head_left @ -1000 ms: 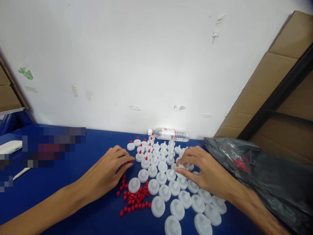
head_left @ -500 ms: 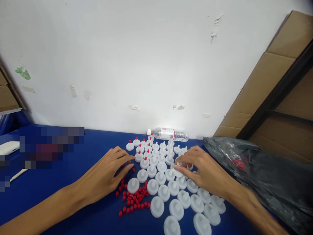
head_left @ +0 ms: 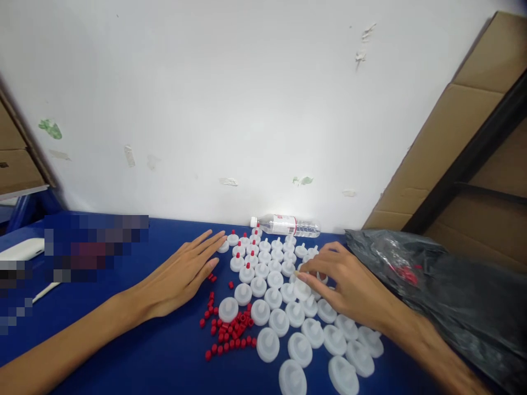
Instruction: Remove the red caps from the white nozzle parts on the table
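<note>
Stretched flat, my left hand (head_left: 187,269) has its fingers spread, with the fingertips against a white nozzle cap (head_left: 223,246) at the left edge of the group. My right hand (head_left: 340,274) curls over the right side of the group. Its thumb and index finger pinch the spout of another white nozzle cap (head_left: 303,291); its other fingers partly hide the caps under them. Several nozzle caps at the back left wear a small red tip, such as this one (head_left: 247,272). The others show bare spouts. Loose small red tips (head_left: 231,331) lie heaped in front, between my arms.
A clear plastic bottle (head_left: 284,225) lies against the white wall behind the caps. On the right, a dark plastic bag (head_left: 453,291) with red pieces showing rests beside cardboard (head_left: 436,142). A white object (head_left: 22,249) lies at the far left of the blue table (head_left: 135,362).
My left hand has moved slightly up and left, its fingers straightening from a bent pose onto the edge cap. My right hand stays at nearly the same place. The view has shifted slightly.
</note>
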{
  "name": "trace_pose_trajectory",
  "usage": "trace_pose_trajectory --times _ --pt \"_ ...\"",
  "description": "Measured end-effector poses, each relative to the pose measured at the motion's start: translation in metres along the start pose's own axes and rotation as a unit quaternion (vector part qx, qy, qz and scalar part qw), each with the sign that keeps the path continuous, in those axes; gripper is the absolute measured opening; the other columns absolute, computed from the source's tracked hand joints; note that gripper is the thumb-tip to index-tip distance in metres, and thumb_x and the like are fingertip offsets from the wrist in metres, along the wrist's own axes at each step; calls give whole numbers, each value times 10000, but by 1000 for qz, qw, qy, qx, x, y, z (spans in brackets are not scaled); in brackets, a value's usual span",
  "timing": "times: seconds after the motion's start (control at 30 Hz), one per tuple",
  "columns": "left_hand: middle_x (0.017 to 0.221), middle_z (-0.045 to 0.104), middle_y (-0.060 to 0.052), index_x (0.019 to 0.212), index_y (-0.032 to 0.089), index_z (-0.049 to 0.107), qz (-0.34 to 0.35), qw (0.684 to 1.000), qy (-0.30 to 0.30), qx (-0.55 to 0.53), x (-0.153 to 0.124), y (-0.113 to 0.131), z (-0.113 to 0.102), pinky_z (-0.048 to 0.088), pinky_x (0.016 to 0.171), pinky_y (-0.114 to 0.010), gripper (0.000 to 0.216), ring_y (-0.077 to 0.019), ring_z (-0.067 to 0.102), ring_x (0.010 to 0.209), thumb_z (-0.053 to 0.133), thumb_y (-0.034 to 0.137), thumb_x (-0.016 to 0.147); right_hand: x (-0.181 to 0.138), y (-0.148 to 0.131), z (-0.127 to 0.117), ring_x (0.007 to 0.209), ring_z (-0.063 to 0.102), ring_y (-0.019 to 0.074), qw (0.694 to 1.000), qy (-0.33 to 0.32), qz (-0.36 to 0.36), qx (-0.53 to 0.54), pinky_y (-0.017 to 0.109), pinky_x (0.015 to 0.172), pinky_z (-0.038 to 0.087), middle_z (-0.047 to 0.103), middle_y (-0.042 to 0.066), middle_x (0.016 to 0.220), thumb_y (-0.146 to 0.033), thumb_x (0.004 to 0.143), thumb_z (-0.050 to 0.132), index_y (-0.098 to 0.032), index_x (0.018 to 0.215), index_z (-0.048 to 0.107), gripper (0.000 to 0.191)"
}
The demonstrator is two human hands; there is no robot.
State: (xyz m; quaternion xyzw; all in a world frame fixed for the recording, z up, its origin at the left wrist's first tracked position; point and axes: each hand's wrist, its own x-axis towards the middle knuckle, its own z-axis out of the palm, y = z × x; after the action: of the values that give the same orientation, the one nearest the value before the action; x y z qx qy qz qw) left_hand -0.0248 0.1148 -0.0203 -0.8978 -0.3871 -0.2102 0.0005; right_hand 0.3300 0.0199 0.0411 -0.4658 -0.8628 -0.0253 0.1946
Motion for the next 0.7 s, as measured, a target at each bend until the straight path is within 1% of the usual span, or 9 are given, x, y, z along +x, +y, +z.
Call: trace_pose_trajectory --times 0.1,0.17,0.33,0.4,0.5,0.53,0.6,0.63,0.7 --pt "1561 587 -88 1598 204 449 5 1000 15 5 5 -5 -4 469 1197 -497 530 -300 535 1449 322 429 1134 0 -1 0 781 638 184 1000 7 -9 -5 432 923 411 735 1 811 -346 1112 502 -215 937 737 321" --pt "1423 680 -102 1545 167 515 -2 999 37 8 9 -8 -7 515 1139 -463 522 -292 619 1335 301 410 1136 0 -1 0 760 614 176 1000 9 -14 -8 429 929 406 716 -5 785 -333 1116 488 -209 913 722 335" --pt "1106 785 -88 1236 233 745 -21 997 70 9 11 -13 -8 613 860 -406 457 -285 722 1036 403 503 1097 0 0 3 688 554 151 1000 1 -19 -12 429 956 396 674 -23 733 -335 1131 448 -205 862 692 385" --pt "1016 790 -66 1112 259 763 -26 996 80 5 11 -16 -9 595 764 -362 414 -263 725 924 443 520 1086 0 0 3 669 548 147 999 7 -25 -19 430 964 399 660 -27 714 -328 1130 448 -205 845 687 392" --pt "978 775 -56 1016 257 725 -20 994 111 -2 9 -16 -11 559 752 -355 388 -255 701 894 457 527 1088 0 -1 4 669 572 148 997 49 -48 -31 425 957 411 671 -26 727 -293 1117 481 -203 874 689 332" --pt "986 766 -58 1016 249 706 -12 992 125 -4 9 -13 -13 551 771 -363 375 -256 691 909 457 519 1093 0 -3 3 698 600 153 995 70 -58 -34 421 950 417 700 -18 774 -266 1109 493 -202 918 695 285" --pt "985 742 -57 1016 235 671 14 988 152 -7 8 -2 -17 533 799 -378 331 -249 662 912 470 485 1100 -1 -7 2 830 667 179 991 107 -73 -42 420 945 428 760 14 952 -225 1089 527 -205 1082 698 172" --pt "972 728 -52 1009 229 653 32 986 163 -8 6 6 -18 524 799 -380 302 -240 644 898 481 458 1103 -1 -11 2 916 687 199 989 117 -77 -48 425 950 433 769 34 1061 -223 1079 547 -212 1185 680 170" --pt "906 694 -31 957 225 613 77 980 181 -14 3 26 -22 511 776 -369 255 -214 609 836 504 403 1104 -2 -20 2 1079 690 236 987 124 -85 -57 450 993 439 741 70 1252 -269 1068 585 -229 1370 601 305"
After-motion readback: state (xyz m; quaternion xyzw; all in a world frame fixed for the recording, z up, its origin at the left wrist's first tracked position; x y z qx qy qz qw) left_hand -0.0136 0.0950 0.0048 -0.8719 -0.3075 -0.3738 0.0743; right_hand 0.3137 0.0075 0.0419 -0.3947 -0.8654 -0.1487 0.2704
